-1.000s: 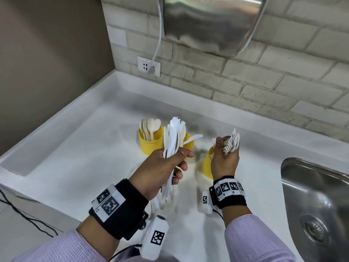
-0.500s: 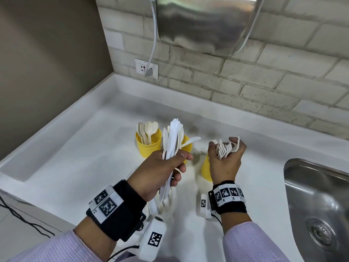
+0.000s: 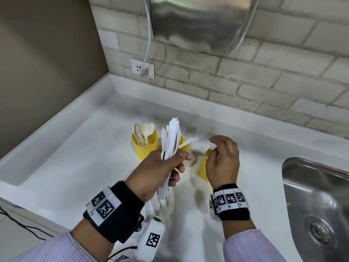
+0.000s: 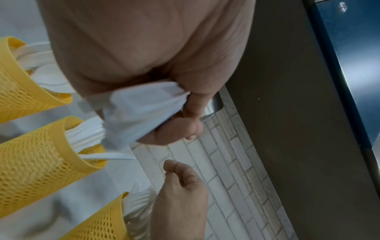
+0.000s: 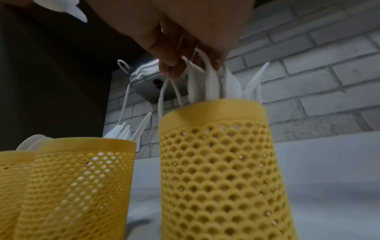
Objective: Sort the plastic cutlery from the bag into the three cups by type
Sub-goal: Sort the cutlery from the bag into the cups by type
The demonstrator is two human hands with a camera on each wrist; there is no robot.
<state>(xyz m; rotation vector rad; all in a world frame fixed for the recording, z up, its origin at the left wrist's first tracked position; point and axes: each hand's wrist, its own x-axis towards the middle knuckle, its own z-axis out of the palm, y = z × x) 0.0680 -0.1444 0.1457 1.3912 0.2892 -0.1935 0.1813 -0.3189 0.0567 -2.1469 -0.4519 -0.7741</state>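
Note:
Three yellow mesh cups stand in a row on the white counter (image 3: 85, 152). The left cup (image 3: 145, 148) holds spoons, and the middle cup (image 3: 185, 145) holds knives. My left hand (image 3: 160, 173) grips an upright bundle of white knives (image 3: 171, 140) in front of the middle cup. My right hand (image 3: 222, 159) is palm down over the right cup (image 3: 204, 167) and hides most of it. Its fingers (image 5: 170, 65) curl round the tops of the white forks (image 5: 207, 81), which reach down into that cup (image 5: 222, 162). A crumpled clear bag (image 3: 170, 203) lies blurred below my left hand.
A steel sink (image 3: 317, 205) is sunk into the counter at the right. A steel hand dryer (image 3: 198, 21) hangs on the brick wall above the cups, its cable running to a socket (image 3: 142, 68). The counter has a raised lip along the back and left.
My right hand has turned palm down and lowered its bunch of forks into the right cup. The left hand with the knives has stayed in place.

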